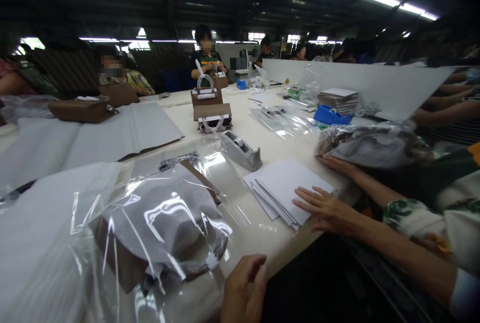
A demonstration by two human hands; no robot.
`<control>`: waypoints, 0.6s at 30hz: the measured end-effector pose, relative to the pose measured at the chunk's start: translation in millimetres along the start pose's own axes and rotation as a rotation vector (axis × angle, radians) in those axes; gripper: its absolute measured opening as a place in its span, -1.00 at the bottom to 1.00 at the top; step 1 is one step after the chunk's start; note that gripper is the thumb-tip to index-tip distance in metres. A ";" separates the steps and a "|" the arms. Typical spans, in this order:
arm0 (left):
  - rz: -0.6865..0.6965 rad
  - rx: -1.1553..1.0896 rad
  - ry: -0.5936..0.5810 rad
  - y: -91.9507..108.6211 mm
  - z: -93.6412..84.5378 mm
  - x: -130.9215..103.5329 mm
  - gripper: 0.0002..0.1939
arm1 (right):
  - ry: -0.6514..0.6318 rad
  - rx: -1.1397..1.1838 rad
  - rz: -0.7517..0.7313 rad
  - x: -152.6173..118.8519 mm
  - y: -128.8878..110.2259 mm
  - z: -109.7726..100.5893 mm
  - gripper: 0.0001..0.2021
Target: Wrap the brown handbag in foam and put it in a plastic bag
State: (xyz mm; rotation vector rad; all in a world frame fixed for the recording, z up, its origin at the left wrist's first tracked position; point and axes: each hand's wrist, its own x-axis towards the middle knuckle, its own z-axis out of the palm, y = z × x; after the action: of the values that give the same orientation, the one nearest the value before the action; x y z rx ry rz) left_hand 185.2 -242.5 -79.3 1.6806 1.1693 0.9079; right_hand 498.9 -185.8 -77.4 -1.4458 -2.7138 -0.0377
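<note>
A brown handbag wrapped in grey cloth (165,223) lies in a clear plastic bag (112,213) on the white table (255,233) in front of me. My right hand (243,290) is at the table's near edge, just right of the plastic bag's corner, with its fingers curled. Whether it pinches anything is unclear. My left hand is out of sight. To my right, a co-worker's hand (326,210) in a floral sleeve rests flat on a stack of white sheets (285,183). That person's other hand (339,165) touches a plastic-wrapped bundle (371,145).
A grey tape dispenser (242,149) stands mid-table. Behind it stand brown handbags (210,105) with white handles. Large white paper sheets (93,138) cover the left. A blue tray (330,114), stacked cards (339,99) and plastic sleeves (277,115) lie far right. Other workers sit around.
</note>
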 end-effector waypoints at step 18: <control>-0.476 -0.913 -0.116 24.3 65.2 47.6 -0.49 | 0.089 0.022 -0.375 -2.2 -56.6 -40.6 -0.60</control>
State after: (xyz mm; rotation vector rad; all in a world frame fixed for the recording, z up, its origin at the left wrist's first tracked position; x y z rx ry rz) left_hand 265.7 -217.5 -75.8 0.6690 0.8165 0.8320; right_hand 455.1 -221.3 -36.6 -0.8878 -2.8562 -0.0876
